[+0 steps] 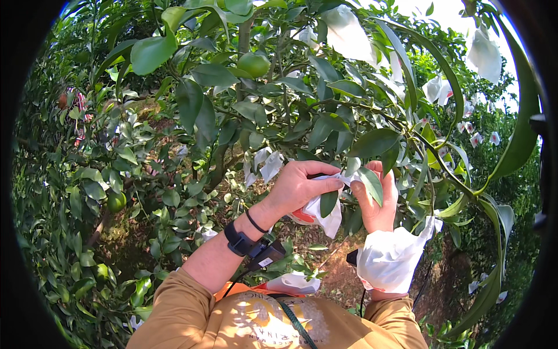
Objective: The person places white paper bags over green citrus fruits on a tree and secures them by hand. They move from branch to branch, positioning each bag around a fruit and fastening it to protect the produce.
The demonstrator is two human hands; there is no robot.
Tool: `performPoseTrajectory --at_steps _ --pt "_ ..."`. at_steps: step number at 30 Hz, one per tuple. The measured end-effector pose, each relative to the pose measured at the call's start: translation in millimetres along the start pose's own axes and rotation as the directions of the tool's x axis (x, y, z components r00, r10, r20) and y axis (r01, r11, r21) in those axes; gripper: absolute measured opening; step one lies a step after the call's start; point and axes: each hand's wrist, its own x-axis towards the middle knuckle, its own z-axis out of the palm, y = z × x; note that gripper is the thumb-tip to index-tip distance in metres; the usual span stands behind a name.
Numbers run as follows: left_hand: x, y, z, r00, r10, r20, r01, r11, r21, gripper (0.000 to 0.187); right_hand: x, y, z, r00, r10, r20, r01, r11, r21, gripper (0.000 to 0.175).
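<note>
In front of my chest, my left hand point(301, 185) pinches the gathered neck of a white paper fruit bag point(327, 213) with red print, between thumb and forefinger. My right hand point(377, 198) is at the other side of the same neck, its thumb and fingers around the twisted paper and a leafy twig. Leaves partly cover its fingertips. What is inside the bag is hidden. Another bagged fruit point(388, 261) hangs just before my right wrist. A stack of white bags point(294, 283) lies in an orange pouch at my waist.
A branch point(436, 155) arches down on the right. Green citrus fruits hang at the upper middle point(253, 65) and left point(116, 202). White bags hang among the leaves, one point(272, 165) beyond my left hand, a large one point(348, 35) above. A person point(78, 107) is partly hidden in foliage at the left.
</note>
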Motion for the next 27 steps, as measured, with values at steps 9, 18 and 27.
performPoseTrajectory --at_steps 9,18,27 --pt "-9.9 -0.1 10.2 0.984 0.154 -0.093 -0.140 0.980 0.140 0.026 1.1 -16.0 2.5 0.959 0.271 0.084 -0.283 0.939 0.194 0.011" --pt "-14.4 -14.7 18.6 0.679 0.728 -0.094 -0.432 0.500 0.751 0.018 -1.7 -23.6 19.4 1.000 -0.022 0.017 0.023 0.999 -0.025 0.009" --pt "-15.5 -2.5 7.1 0.987 -0.067 -0.147 0.054 0.994 -0.094 0.023 22.6 5.6 3.9 0.962 0.141 0.234 -0.240 0.848 0.473 0.011"
